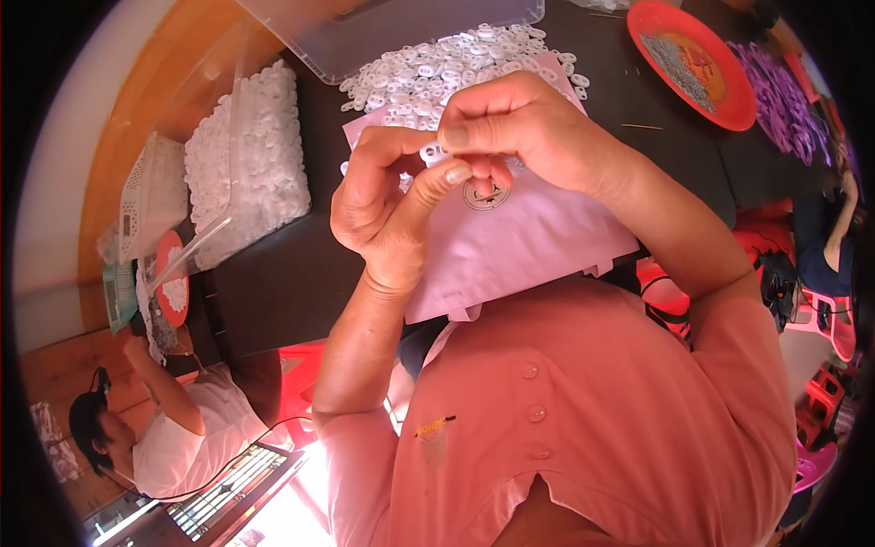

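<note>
While both hands pinch white ring [436, 151] | red tray [652, 18]: metal pins [682, 64]

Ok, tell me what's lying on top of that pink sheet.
On the pink sheet: a heap of small white plastic rings at its far edge and one round printed mark. Both hands cover its middle, hiding whatever lies beneath.
</note>
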`<action>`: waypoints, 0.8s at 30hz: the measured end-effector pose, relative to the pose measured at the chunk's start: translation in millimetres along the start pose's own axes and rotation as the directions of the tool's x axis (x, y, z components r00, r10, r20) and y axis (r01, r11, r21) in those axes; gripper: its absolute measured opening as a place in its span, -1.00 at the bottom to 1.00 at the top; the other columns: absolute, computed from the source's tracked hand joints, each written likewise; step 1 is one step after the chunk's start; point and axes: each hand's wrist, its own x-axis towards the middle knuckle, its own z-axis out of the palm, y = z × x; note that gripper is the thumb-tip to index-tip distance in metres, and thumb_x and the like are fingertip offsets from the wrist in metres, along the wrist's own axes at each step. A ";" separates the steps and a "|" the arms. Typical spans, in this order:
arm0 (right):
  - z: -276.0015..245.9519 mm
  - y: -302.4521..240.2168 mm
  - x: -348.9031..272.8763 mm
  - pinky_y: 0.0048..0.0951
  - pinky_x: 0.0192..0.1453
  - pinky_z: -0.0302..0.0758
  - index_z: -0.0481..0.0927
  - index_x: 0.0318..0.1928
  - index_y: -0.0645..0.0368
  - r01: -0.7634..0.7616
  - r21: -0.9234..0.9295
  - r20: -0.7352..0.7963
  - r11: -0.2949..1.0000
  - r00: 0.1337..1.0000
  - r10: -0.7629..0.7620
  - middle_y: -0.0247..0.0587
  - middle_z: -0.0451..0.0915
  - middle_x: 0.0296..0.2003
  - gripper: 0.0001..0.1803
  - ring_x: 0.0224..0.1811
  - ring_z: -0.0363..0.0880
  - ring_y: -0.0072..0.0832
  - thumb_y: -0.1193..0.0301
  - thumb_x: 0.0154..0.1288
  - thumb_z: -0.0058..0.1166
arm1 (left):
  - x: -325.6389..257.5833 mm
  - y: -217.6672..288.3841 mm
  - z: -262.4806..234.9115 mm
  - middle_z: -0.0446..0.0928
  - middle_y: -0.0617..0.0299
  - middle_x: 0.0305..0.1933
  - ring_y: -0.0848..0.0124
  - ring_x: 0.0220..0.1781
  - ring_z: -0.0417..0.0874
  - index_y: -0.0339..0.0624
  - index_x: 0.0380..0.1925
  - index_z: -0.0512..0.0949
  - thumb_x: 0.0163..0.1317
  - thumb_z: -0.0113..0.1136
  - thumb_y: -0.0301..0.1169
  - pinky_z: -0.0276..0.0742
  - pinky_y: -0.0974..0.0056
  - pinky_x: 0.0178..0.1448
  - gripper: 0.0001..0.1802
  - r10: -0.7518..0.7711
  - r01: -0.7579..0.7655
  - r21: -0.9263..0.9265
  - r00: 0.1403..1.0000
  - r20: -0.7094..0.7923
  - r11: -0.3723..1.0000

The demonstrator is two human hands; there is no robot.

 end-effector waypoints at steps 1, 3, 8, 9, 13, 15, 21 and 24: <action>0.5 1.0 -1.0 -0.63 -0.59 0.29 0.63 -0.38 0.26 0.010 -0.019 -0.071 1.000 0.997 -0.011 -0.38 0.49 -0.65 -0.74 -0.64 0.49 -0.64 0.30 0.32 0.14 | -1.0 2.6 0.9 0.56 0.30 -0.35 0.57 -0.42 0.42 -0.26 -0.33 0.57 0.03 0.48 -0.51 0.36 0.47 -0.33 -0.74 -0.041 0.040 -0.026 0.998 -0.052 0.999; -8.7 6.0 5.2 -0.62 -0.57 0.31 0.64 -0.38 0.27 0.045 -0.072 -0.174 0.996 0.983 -0.057 -0.39 0.48 -0.65 -0.72 -0.62 0.50 -0.64 0.27 0.32 0.15 | 2.7 15.2 -9.1 0.57 0.18 -0.33 0.54 -0.43 0.45 -0.32 -0.33 0.56 0.00 0.35 -0.72 0.39 0.46 -0.36 -0.78 -0.018 0.014 -0.025 0.986 -0.163 1.000; -15.4 -1.6 1.0 -0.60 -0.53 0.25 0.61 -0.38 0.24 0.071 -0.153 -0.415 0.986 0.900 -0.130 -0.42 0.47 -0.64 -0.72 -0.60 0.44 -0.68 0.26 0.34 0.13 | 56.7 83.5 -56.8 0.60 0.01 -0.46 0.45 -0.57 0.52 -0.51 -0.38 0.55 -0.04 0.29 -0.75 0.42 0.44 -0.48 -0.82 0.268 -0.178 0.277 0.905 -0.330 0.944; -15.7 -4.8 1.9 -0.60 -0.53 0.25 0.61 -0.38 0.24 0.074 -0.147 -0.411 0.986 0.903 -0.129 -0.42 0.47 -0.64 -0.72 -0.60 0.44 -0.68 0.26 0.34 0.13 | 68.1 85.9 -73.8 0.60 0.03 -0.46 0.47 -0.57 0.52 -0.52 -0.37 0.56 -0.04 0.32 -0.74 0.42 0.44 -0.48 -0.81 0.263 -0.139 0.365 0.912 -0.315 0.921; -10.9 -15.7 0.4 -0.60 -0.55 0.35 0.58 -0.40 0.32 0.100 -0.005 -0.359 0.995 0.929 -0.095 -0.30 0.53 -0.60 -0.78 -0.62 0.50 -0.57 0.42 0.36 0.08 | 80.4 83.6 -96.9 0.62 0.21 -0.42 0.52 -0.55 0.50 -0.37 -0.32 0.65 0.00 0.39 -0.65 0.45 0.40 -0.45 -0.80 0.318 -0.077 0.769 0.933 -0.170 0.635; -13.5 -15.9 -0.8 -0.61 -0.55 0.35 0.58 -0.40 0.33 0.106 -0.020 -0.380 0.994 0.919 -0.106 -0.30 0.52 -0.60 -0.77 -0.62 0.50 -0.57 0.41 0.36 0.08 | 64.0 68.2 -86.3 0.61 0.29 -0.35 0.53 -0.47 0.53 -0.24 -0.30 0.68 0.07 0.38 -0.58 0.48 0.41 -0.40 -0.84 0.438 -0.233 0.886 0.898 0.039 0.401; -15.7 -15.6 0.5 -0.61 -0.57 0.30 0.57 -0.41 0.32 0.073 -0.051 -0.385 0.996 0.919 -0.087 -0.28 0.51 -0.60 -0.77 -0.62 0.47 -0.60 0.42 0.36 0.09 | -3.4 14.4 -17.4 0.52 0.17 -0.37 0.36 -0.40 0.56 -0.28 -0.30 0.60 0.07 0.30 -0.64 0.50 0.36 -0.31 -0.83 -0.059 -0.260 0.630 0.897 0.438 0.732; -14.9 -15.3 -0.6 -0.58 -0.60 0.24 0.55 -0.48 0.27 0.046 0.032 -0.327 0.998 0.944 -0.033 -0.30 0.47 -0.65 -0.74 -0.67 0.37 -0.62 0.43 0.37 0.09 | -5.9 5.1 1.7 0.49 0.09 -0.39 0.25 -0.38 0.58 -0.29 -0.33 0.57 0.09 0.29 -0.60 0.49 0.24 -0.32 -0.87 -0.108 -0.254 0.631 0.872 0.477 0.733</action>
